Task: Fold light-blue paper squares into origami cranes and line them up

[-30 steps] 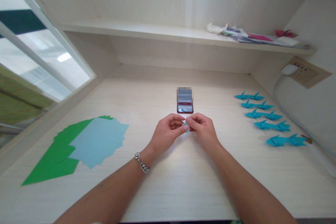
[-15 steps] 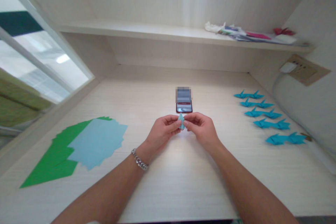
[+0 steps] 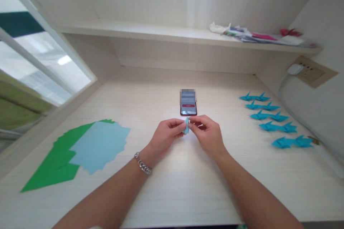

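Note:
A small folded piece of light blue paper [image 3: 186, 126] is pinched between the fingertips of both my hands above the middle of the desk. My left hand [image 3: 166, 135], with a metal bracelet on its wrist, grips it from the left. My right hand [image 3: 206, 134] grips it from the right, fingers curled. Just beyond the hands a red phone [image 3: 188, 106] lies flat on the desk.
Loose sheets of light blue paper [image 3: 100, 144] lie on green sheets [image 3: 56, 159] at the left. Several folded blue paper figures [image 3: 271, 117] sit in a row at the right. A shelf [image 3: 161, 34] above carries papers [image 3: 255, 35]. A wall socket [image 3: 309, 72] with a cable is at the right.
The hands have shifted slightly up and away from me. The folded paper, mostly hidden between the fingers a second ago, now stands out more between the fingertips.

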The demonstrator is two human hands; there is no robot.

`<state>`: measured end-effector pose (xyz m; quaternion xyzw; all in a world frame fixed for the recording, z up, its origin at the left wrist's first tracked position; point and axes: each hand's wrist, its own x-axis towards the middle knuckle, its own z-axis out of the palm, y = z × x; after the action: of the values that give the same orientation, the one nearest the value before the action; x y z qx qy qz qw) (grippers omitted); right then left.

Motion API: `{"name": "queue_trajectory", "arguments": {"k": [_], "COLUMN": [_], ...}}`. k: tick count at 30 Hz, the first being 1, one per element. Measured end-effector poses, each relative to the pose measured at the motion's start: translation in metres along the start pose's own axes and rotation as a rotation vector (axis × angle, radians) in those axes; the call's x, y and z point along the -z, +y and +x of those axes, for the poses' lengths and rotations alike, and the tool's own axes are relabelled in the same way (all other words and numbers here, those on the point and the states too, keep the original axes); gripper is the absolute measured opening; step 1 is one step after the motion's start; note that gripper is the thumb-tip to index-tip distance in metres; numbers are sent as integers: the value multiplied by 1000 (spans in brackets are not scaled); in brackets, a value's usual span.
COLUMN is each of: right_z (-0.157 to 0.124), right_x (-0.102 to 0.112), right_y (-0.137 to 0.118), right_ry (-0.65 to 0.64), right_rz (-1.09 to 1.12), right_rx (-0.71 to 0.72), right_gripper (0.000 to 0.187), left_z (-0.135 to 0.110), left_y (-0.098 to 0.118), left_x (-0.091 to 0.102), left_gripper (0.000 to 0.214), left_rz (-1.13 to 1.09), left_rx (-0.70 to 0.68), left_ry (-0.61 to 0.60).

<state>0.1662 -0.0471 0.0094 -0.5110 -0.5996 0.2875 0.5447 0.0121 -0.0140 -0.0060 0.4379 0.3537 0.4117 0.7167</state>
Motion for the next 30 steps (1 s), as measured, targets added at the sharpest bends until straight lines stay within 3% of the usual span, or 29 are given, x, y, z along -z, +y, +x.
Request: {"name": "queue_trajectory", "arguments": {"k": [22,30], "right_z": [2,-1], "right_x": [6,4], "right_y": [5,5], "right_ry": [-97,-103], "right_rz": [-227,-277], "right_rx": [167,220], "right_gripper": [8,11], "left_z": [2,1], "left_y": [0,0], "left_x": [4,0], "left_gripper": [29,24], "left_rz": [69,23], "left_rx": [46,23], "left_ry": [-36,17]}}
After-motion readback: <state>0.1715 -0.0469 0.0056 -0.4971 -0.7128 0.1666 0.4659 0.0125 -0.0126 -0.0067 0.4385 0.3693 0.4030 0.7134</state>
